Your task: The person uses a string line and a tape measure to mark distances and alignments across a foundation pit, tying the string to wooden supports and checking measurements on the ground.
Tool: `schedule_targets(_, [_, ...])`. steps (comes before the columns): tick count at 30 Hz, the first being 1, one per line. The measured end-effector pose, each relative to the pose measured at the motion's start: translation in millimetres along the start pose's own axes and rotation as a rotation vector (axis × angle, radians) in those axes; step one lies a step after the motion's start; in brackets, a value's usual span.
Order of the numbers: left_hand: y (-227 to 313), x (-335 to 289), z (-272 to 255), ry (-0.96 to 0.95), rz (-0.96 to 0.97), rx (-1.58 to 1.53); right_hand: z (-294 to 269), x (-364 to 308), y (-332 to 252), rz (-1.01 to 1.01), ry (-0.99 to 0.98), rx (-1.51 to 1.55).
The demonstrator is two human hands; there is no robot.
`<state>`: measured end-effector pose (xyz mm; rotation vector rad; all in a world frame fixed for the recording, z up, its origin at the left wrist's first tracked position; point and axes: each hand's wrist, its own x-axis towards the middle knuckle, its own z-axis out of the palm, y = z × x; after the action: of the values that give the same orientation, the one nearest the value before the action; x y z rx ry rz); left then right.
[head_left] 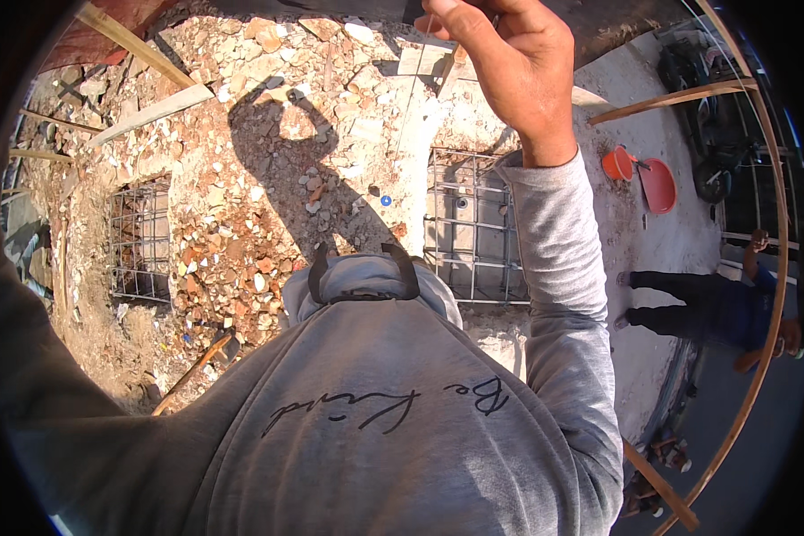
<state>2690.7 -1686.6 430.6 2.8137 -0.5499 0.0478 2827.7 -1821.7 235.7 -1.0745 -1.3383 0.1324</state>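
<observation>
My right hand [529, 76] is raised at the top of the view, thumb and fingers pinched together. From its fingertips a thin string [413, 89] runs down toward the rubble; the upper end at the fingers is partly cut off by the frame edge. Below that, a small round blue object [385, 201] shows on the ground; I cannot tell whether the string reaches it. A grid of steel rebar [475, 223] lies beneath my right forearm. My left sleeve [27, 357] goes out at the left edge, and the left hand is out of view.
Broken stone and rubble [241, 268] cover the ground. A second rebar grid [140, 237] sits at left, near a wooden-handled tool [192, 371]. Timber poles [152, 54] cross the upper left. At right are a red bucket [616, 163], a red basin [657, 186] and another person [715, 304].
</observation>
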Motion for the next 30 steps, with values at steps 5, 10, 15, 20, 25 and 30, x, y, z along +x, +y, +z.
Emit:
schedule_targets(5, [-5,34,-23,0.120,0.016,0.204,0,-3,-7,0.172,0.113,0.015])
schedule_targets(10, [24,40,-57,0.107,-0.330,0.087,16,6,-14,0.156,0.104,0.118])
schedule_targets(15, [15,27,-52,0.058,-0.384,-0.201,18,3,-18,0.138,0.075,0.101])
schedule_targets(20, [6,14,-47,0.111,-0.322,-0.159,21,8,-19,0.126,0.087,0.105])
schedule_targets(25, [5,18,-47,0.131,-0.257,-0.141,7,4,-13,0.100,0.102,0.031])
schedule_targets(30, [13,3,-45,0.125,-0.241,-0.078,15,4,-11,0.106,0.099,0.041])
